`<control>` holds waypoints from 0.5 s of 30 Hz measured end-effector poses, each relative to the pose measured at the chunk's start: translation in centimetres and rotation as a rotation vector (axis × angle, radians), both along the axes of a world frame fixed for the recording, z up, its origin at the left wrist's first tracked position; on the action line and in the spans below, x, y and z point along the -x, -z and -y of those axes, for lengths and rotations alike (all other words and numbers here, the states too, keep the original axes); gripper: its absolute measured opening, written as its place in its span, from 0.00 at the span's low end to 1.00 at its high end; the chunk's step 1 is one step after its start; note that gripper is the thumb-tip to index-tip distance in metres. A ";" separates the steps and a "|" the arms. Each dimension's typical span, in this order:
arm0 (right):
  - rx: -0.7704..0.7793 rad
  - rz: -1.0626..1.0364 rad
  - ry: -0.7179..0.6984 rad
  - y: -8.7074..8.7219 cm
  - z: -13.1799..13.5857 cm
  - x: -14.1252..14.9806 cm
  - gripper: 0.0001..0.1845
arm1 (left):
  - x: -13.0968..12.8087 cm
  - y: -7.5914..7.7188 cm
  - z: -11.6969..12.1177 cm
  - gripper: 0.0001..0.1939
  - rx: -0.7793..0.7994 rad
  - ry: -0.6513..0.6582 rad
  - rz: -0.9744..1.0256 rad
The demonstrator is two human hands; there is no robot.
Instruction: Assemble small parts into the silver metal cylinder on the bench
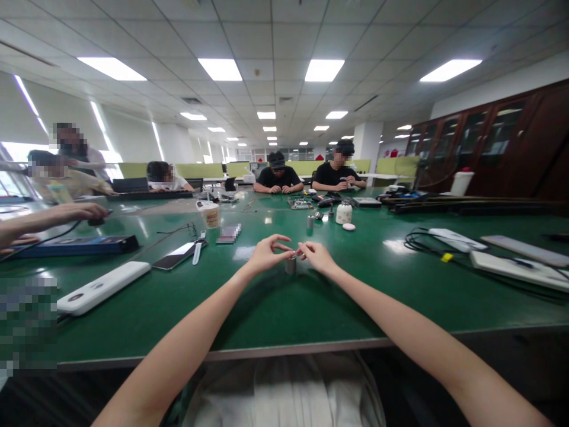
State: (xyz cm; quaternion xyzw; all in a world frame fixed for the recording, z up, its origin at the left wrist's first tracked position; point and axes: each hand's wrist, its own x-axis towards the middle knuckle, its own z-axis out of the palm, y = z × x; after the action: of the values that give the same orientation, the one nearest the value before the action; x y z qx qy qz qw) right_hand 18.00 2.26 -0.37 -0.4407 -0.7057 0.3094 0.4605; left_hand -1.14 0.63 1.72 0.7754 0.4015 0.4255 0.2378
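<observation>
Over the middle of the green table (249, 314), my two hands meet above a small silver metal cylinder (290, 266), which looks upright. My left hand (269, 254) reaches in from the left, thumb and index finger apart, with the thumb tip at the cylinder's upper edge. On the other side, my right hand (315, 257) has its thumb and fingertips pinched together just above the cylinder's top right. Whatever those fingertips hold, if anything, is too small to name. A second metal cylinder (310, 222) stands farther back, near a white jar (344, 213) and a pink round lid (349, 227).
To the left lie a white power strip (104, 289), a phone (174, 256), a watch (199, 248) and a paper cup (208, 214). A co-worker's hand (82, 212) reaches over a blue bar (84, 244). Black cables (415, 240) and white devices (518, 267) lie right. Two people sit opposite.
</observation>
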 end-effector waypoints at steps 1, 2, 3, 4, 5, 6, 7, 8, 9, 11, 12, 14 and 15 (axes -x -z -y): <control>0.038 -0.018 -0.017 0.2 -0.1 0.1 0.12 | 0.0 -0.1 0.0 0.25 0.004 -0.013 0.008; 0.078 -0.029 -0.039 0.4 -0.2 0.2 0.08 | 0.0 -0.1 0.1 0.23 0.001 -0.020 0.012; 0.118 -0.028 -0.070 0.6 -0.3 0.2 0.09 | 0.0 0.0 0.1 0.23 -0.007 -0.022 0.017; 0.155 -0.017 -0.111 0.8 -0.3 0.3 0.13 | 0.0 0.0 0.1 0.22 -0.020 -0.022 0.023; 0.180 -0.002 -0.155 1.0 -0.3 0.4 0.17 | -0.1 0.1 0.1 0.21 -0.035 -0.023 0.029; 0.190 0.014 -0.197 1.2 -0.2 0.5 0.19 | -0.2 0.2 0.2 0.21 -0.051 -0.025 0.035; 0.185 0.028 -0.232 1.3 -0.1 0.5 0.21 | -0.4 0.2 0.2 0.21 -0.066 -0.025 0.040; 0.168 0.037 -0.254 1.4 0.0 0.5 0.21 | -0.5 0.1 0.2 0.20 -0.080 -0.024 0.047; 0.145 0.045 -0.259 1.5 0.1 0.6 0.21 | -0.6 0.0 0.2 0.20 -0.094 -0.027 0.055; 0.109 0.060 -0.239 1.6 0.3 0.6 0.21 | -0.6 -0.3 0.0 0.19 -0.121 -0.046 0.082; 0.102 0.065 -0.228 1.6 0.3 0.5 0.20 | -0.4 -0.5 -0.3 0.19 -0.138 -0.069 0.098; 0.093 0.072 -0.221 1.7 0.4 0.5 0.20 | 0.5 -0.6 -1.2 0.19 -0.175 -0.150 0.113; 0.091 0.075 -0.225 1.7 0.4 0.5 0.21 | 1.3 -0.4 -1.7 0.18 -0.189 -0.200 0.101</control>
State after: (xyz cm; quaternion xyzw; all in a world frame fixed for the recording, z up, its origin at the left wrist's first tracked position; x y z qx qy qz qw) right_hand 17.53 1.91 -2.04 -0.3907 -0.7526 0.3739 0.3757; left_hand -2.42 2.36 2.12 0.7278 0.4226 0.5216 0.1401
